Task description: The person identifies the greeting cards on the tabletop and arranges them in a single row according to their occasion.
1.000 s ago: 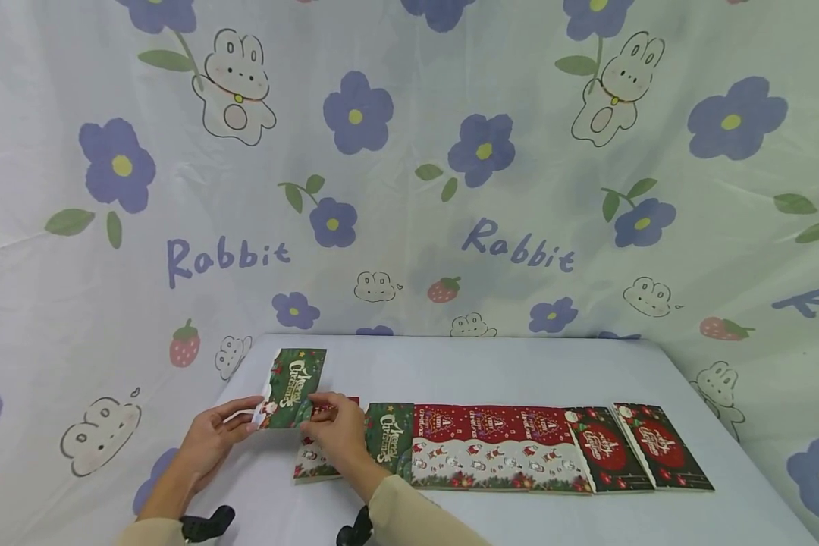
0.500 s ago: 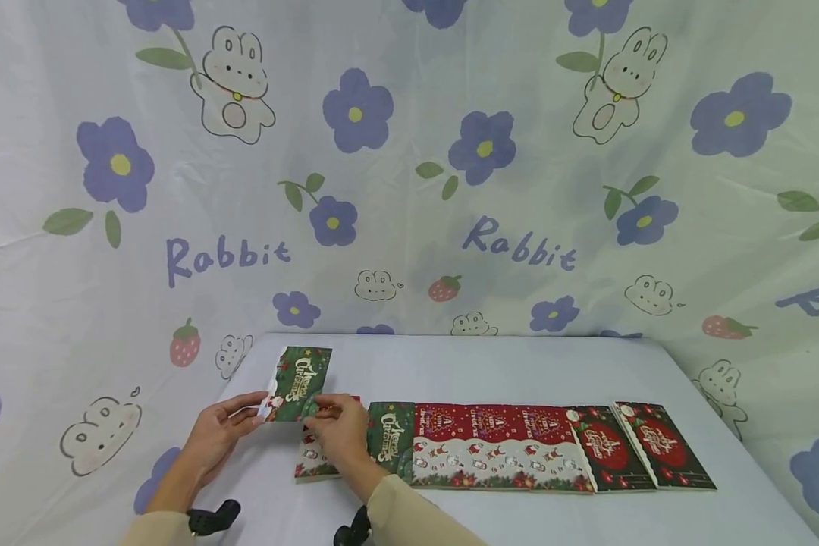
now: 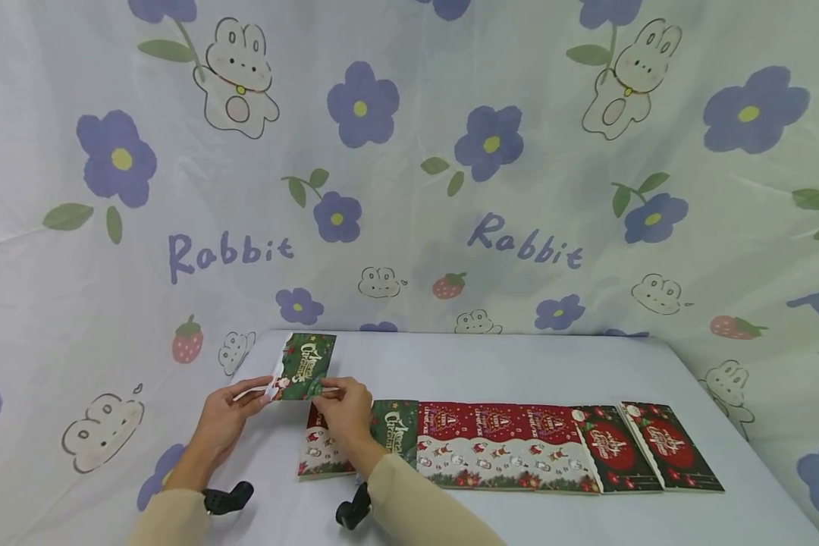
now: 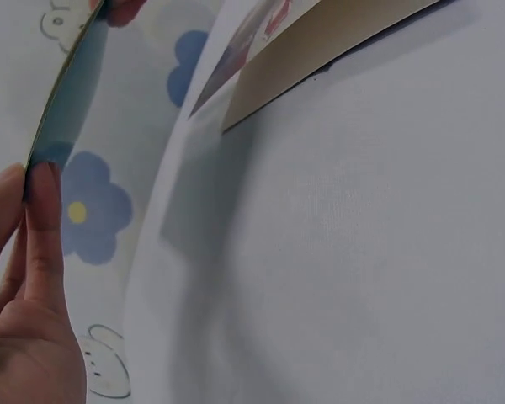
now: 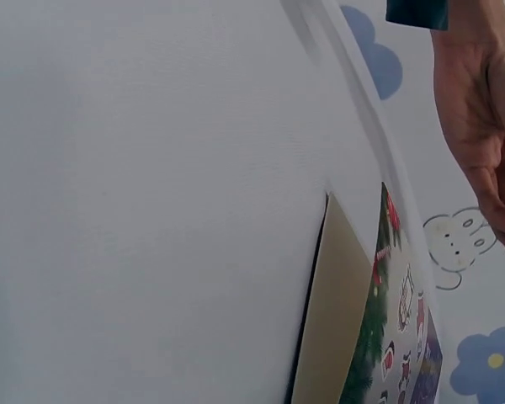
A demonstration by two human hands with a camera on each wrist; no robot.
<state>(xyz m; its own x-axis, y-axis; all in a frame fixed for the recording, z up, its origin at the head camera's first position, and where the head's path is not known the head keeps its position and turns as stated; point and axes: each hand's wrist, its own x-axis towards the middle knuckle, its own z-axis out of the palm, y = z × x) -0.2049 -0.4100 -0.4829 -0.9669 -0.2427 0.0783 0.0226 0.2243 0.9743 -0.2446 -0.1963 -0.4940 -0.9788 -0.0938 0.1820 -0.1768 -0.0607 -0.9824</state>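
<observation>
A green "Merry Christmas" booklet (image 3: 305, 365) is held up above the left part of the table, tilted with its cover facing me. My left hand (image 3: 224, 417) pinches its lower left edge. At the lower right corner, my right hand (image 3: 348, 415) pinches it between thumb and fingers. Seen edge-on in the left wrist view, the booklet (image 4: 66, 109) looks thin and slightly bowed, with my left thumb and fingers (image 4: 44, 210) on either side. Beneath my right hand lies a red and white Christmas booklet (image 3: 318, 449), partly covered by that hand.
A row of booklets runs rightward: a second green one (image 3: 397, 428), several red and white ones (image 3: 498, 447), then two dark ones with red circles, one (image 3: 614, 447) beside the other (image 3: 669, 444). A rabbit-and-flower curtain (image 3: 409, 167) hangs behind the white table (image 3: 505, 364).
Both hands have raised the green booklet slightly and shifted it a little to the right, keeping their pinch. The booklets in the row stay in the same arrangement.
</observation>
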